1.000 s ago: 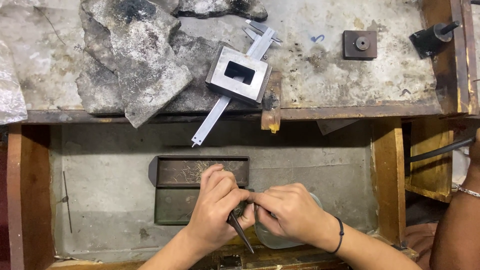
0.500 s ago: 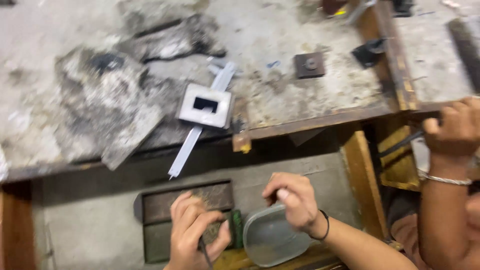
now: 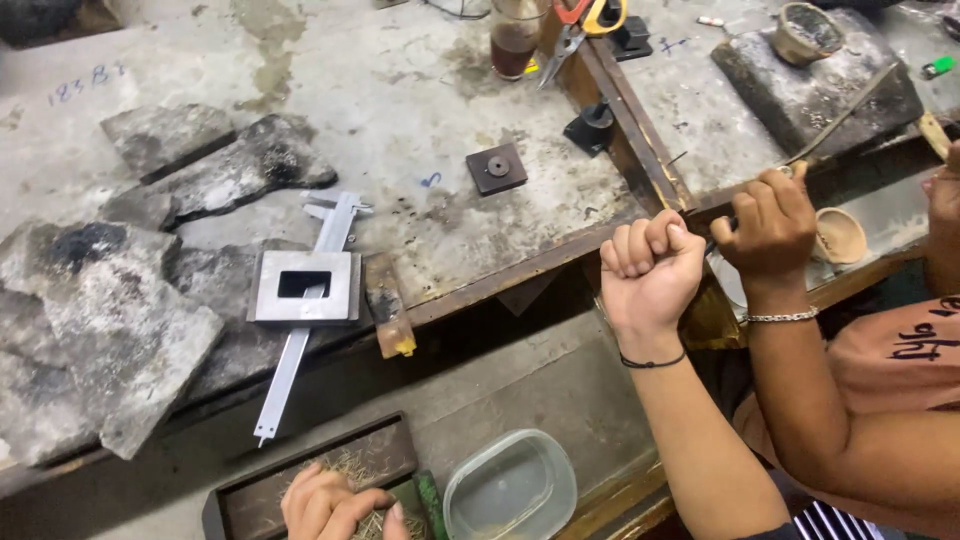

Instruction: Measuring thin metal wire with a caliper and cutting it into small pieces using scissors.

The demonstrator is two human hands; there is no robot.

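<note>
Tray (image 3: 385, 452), dark and oblong, sits in the lower drawer space under the bench (image 3: 420, 100), with fine straw-like scraps lying in it. The person's left hand (image 3: 335, 505) rests at the tray's near edge, fingers curled over something small and dark green; what exactly it holds I cannot tell. The right hand (image 3: 650, 270) is raised well above the drawer, clenched into a fist near the bench's wooden edge; whether anything is inside it I cannot tell. A black band circles that wrist. Just right of the tray lies a clear tub (image 3: 510, 488), open side up. On the bench, a caliper (image 3: 305, 320) runs under a square steel block (image 3: 305, 287) with a rectangular hole, beside grey slabs (image 3: 110, 340). A small square die (image 3: 496, 167) lies further back. To the right, a co-worker's hand (image 3: 770, 225) grips a thin tool, a chain bracelet at its wrist.
</note>
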